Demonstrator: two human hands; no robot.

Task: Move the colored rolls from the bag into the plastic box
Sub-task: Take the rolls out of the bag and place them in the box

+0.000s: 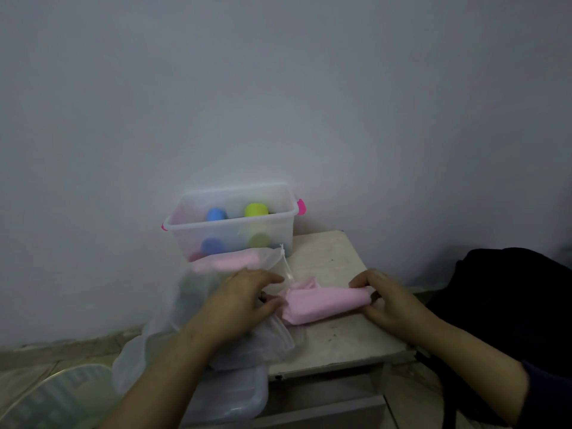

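Near the desk's (340, 335) front edge, a pink roll (325, 305) lies half unrolled, the left hand (244, 300) pinching its left end and the right hand (387, 300) gripping its right end with curled fingers (360, 281). At the back left corner, the plastic box (230, 222) holds blue and green rolls (235, 224), with the translucent bag (192, 308) in front holding another pink roll (229, 261).
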